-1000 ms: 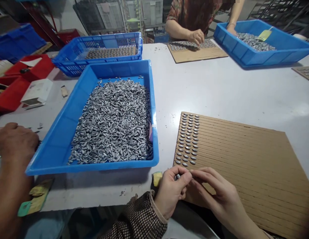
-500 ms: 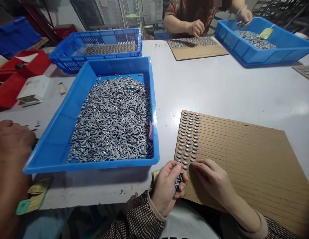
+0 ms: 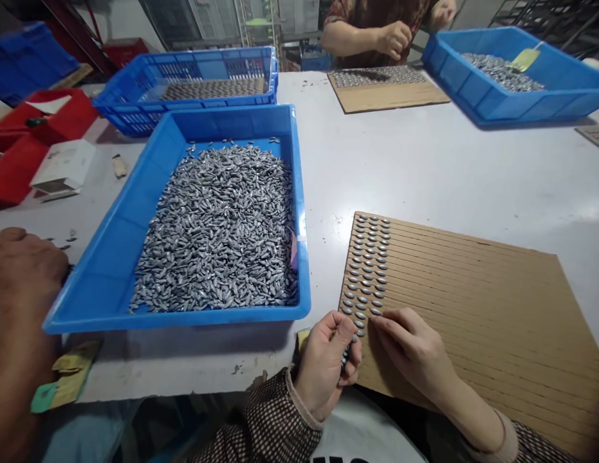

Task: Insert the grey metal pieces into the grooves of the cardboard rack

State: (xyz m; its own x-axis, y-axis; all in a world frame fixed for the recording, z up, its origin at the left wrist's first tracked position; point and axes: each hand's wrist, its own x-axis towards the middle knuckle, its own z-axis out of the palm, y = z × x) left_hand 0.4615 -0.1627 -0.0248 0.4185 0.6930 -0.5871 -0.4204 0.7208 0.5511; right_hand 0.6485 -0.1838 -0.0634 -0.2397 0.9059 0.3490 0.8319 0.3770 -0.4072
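My left hand (image 3: 325, 363) is curled shut at the table's near edge, holding a small bunch of grey metal pieces (image 3: 346, 353). My right hand (image 3: 411, 350) rests on the slotted cardboard sheet (image 3: 477, 315), its fingertips pinched on the lowest row of seated pieces (image 3: 367, 276); whether a piece is in the pinch is hidden. Those pieces fill several short rows at the sheet's left end. A blue tray (image 3: 116, 257) heaped with loose grey pieces (image 3: 222, 225) sits left of the sheet.
Another person's hand (image 3: 22, 267) lies at the left by the tray. A person across the table (image 3: 390, 32) works over a cardboard sheet (image 3: 390, 93) beside another blue tray (image 3: 511, 96). A blue crate (image 3: 183, 80), red boxes (image 3: 19, 148) and a white box (image 3: 62, 167) stand at left.
My right hand left the left hand and moved up onto the sheet's lowest filled row. My left hand closed round its pieces. The person opposite drew both hands in.
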